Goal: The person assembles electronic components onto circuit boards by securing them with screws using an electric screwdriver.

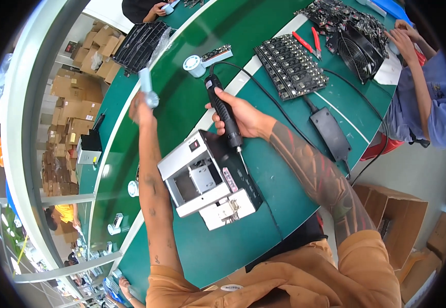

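My left hand (142, 110), smeared by motion, reaches over the green belt at the left. Its fingers close on a pale blue plastic housing (145, 81) with a rounded end and a straight handle. My right hand (237, 114) is wrapped around a black electric screwdriver (224, 114), tilted so its bit points down. That bit ends beside the right side of a white and black screw feeder (186, 163), which stands on the green table between my forearms. Beyond the screwdriver, another pale blue housing (194, 65) lies on the belt, a circuit board against its handle.
Right of the screwdriver lie a panel of circuit boards (290, 65), red-handled pliers (305, 43), a black power adapter (330, 132) and cables. A black fan (357, 54) stands by a board pile. A co-worker's hands (406, 42) are at far right; cardboard boxes (76, 102) stand left.
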`<state>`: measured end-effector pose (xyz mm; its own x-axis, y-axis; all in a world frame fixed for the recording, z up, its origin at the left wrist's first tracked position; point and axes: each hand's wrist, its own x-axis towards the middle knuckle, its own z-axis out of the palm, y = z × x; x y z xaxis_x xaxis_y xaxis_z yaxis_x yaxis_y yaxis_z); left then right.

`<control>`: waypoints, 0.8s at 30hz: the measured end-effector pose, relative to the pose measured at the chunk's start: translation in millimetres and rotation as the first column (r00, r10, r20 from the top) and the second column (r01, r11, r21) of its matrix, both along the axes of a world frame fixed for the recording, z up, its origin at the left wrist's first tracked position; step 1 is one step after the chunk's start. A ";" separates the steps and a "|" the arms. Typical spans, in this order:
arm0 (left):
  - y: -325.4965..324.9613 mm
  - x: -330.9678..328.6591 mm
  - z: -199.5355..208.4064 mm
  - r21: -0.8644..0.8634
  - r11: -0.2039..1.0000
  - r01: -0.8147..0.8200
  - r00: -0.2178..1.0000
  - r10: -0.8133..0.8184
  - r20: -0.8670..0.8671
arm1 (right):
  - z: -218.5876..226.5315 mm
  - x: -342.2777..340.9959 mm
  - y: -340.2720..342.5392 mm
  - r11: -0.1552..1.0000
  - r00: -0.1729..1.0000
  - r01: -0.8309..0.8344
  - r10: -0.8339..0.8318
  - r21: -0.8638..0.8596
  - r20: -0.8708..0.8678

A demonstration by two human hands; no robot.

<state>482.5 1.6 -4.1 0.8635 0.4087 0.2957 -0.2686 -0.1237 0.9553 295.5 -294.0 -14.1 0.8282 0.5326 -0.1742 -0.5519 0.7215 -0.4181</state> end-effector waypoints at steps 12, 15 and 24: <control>63.0 -370.2 103.0 0.608 0.748 -0.266 0.889 -0.052 0.454 | 47.9 -8.1 -48.9 0.860 0.922 -0.056 -0.150 0.507 0.357; 54.3 -422.8 91.3 0.760 0.624 -0.180 0.768 -0.393 0.505 | 115.5 -69.4 -30.8 0.906 0.825 0.183 -0.353 0.382 0.442; -6.2 -436.6 28.8 0.955 0.272 0.120 0.477 -0.859 0.185 | 125.3 -175.4 61.9 0.711 0.298 0.703 -0.291 -0.003 0.909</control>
<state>45.9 -4.6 24.7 0.2030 -0.7591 0.6185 -0.9748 -0.2165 0.0543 120.1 -232.1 111.2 0.7337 0.0262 0.6790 0.6129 0.4060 -0.6779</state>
